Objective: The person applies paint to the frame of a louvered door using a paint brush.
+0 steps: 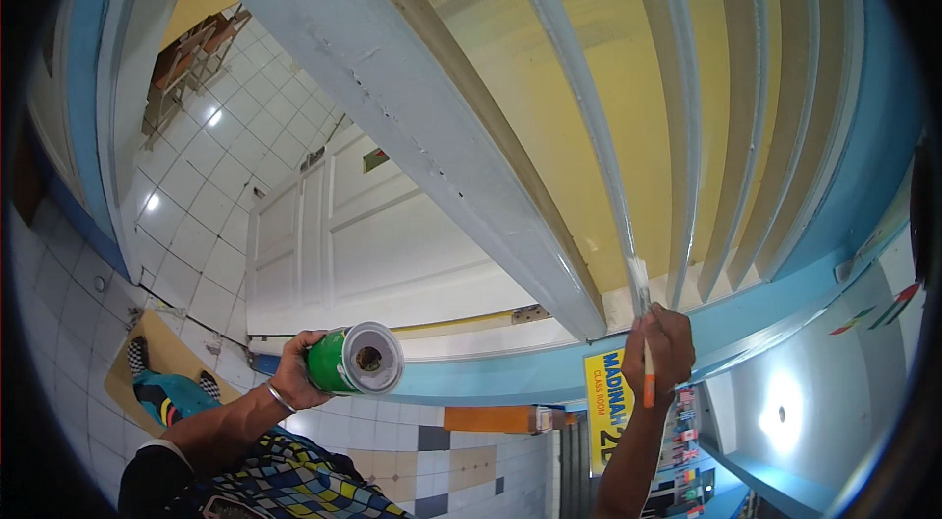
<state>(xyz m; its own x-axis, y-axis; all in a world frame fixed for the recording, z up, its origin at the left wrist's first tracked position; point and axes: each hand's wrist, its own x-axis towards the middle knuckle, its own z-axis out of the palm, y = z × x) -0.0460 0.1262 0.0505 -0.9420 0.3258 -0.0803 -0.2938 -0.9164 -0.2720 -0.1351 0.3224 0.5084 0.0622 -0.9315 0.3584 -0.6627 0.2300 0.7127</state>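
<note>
My left hand (294, 370), with a bracelet at the wrist, grips a green paint can (332, 362) from its side. The can's round end shows a pale grey ring around a dark brown middle. Higher and to the right, my right hand (667, 347) is closed around a paintbrush (649, 389) with an orange-tipped handle. Whitish bristles rest against the lower end of a narrow grey slat (579, 77), which looks glossy along its edge. Behind the slats lies a yellow ribbed panel (549, 117).
A wide grey beam (392, 127) runs diagonally beside a white panelled door (383, 234). Several more slats (680, 127) stand to the right. A yellow sign (599, 421) hangs near my right forearm. Brown chairs (186, 63) stand on the tiled floor beyond the doorway.
</note>
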